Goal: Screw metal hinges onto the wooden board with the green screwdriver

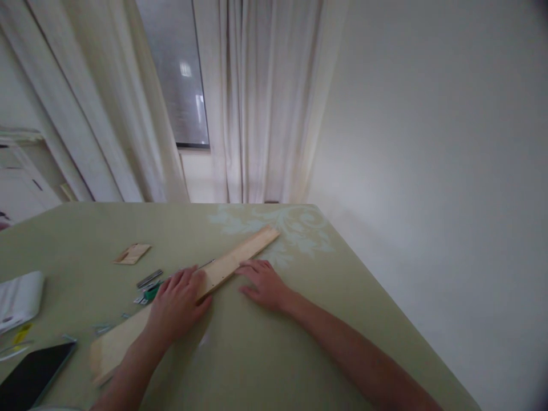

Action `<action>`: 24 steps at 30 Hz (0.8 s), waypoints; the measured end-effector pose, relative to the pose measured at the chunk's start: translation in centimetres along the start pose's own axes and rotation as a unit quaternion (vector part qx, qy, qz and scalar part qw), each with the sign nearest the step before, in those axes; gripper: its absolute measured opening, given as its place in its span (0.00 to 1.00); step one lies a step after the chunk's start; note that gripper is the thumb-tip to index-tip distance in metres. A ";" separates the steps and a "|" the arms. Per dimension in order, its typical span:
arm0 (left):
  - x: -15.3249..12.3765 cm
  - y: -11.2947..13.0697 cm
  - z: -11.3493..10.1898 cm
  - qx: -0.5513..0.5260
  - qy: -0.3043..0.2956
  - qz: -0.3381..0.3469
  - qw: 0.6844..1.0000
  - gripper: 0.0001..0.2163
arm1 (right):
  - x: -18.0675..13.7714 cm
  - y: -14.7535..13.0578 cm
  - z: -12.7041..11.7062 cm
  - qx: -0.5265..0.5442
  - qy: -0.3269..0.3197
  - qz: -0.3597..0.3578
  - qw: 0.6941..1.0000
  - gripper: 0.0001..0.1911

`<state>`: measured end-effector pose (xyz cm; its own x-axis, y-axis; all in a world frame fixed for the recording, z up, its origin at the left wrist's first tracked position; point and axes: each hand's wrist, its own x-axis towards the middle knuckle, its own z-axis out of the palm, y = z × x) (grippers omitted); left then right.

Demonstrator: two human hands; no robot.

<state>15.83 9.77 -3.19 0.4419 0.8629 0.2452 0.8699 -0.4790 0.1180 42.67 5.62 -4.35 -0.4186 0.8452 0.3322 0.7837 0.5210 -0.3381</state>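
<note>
A long pale wooden plank [240, 256] lies diagonally on the green table [265, 354], running from the near left to the far middle. My left hand [177, 305] rests flat on top of the plank near its middle, fingers spread. My right hand [265, 283] lies flat on the table just beside the plank's right edge, its fingertips touching the wood. Neither hand holds anything.
A small wooden piece [132, 253] lies to the far left. Strips of staples [149, 278] and a green object [152, 293] sit left of the plank. A dark tablet [32, 377] and a white cloth [19, 298] are at the near left. Curtains [261, 103] hang behind; the table's right edge drops off.
</note>
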 end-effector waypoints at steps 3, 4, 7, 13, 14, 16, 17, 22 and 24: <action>-0.3 3.5 1.3 -0.145 0.072 0.065 0.985 0.13 | -4.9 -0.9 0.1 -0.004 0.021 0.010 1.000 0.12; -0.6 5.1 1.9 -0.208 0.066 0.089 0.972 0.14 | -6.1 -1.1 0.3 0.006 0.033 0.016 0.999 0.11; -1.8 9.5 3.8 -0.295 -0.025 0.174 0.939 0.17 | -8.1 -1.1 0.6 0.091 0.073 0.060 0.991 0.18; -3.4 12.6 4.6 -0.189 -0.068 0.308 0.930 0.21 | -6.9 -0.8 0.2 0.216 0.165 0.185 0.944 0.33; -3.4 12.9 4.1 -0.175 -0.073 0.330 0.925 0.20 | -6.7 -1.1 -0.1 0.232 0.172 0.192 0.938 0.33; -3.2 13.8 3.2 -0.173 -0.090 0.351 0.916 0.21 | -6.6 -2.1 -0.7 0.293 0.174 0.181 0.922 0.32; -3.1 14.4 2.8 -0.192 -0.100 0.349 0.912 0.23 | -6.7 -2.8 -1.1 0.333 0.163 0.165 0.914 0.31; -3.9 17.4 2.7 -0.412 -0.249 0.217 0.849 0.32 | -8.0 -5.0 -2.5 0.528 0.015 0.082 0.845 0.31; -4.9 17.8 3.4 -0.470 -0.360 0.109 0.799 0.35 | -8.3 -5.2 -2.3 0.546 -0.017 0.095 0.832 0.32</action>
<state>29.89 -2.38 -5.58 0.8656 0.4503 -0.2190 0.3568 -0.2479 0.9007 43.10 -4.41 -3.33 -0.3612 0.9182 0.1629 -0.0396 0.1595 -0.9864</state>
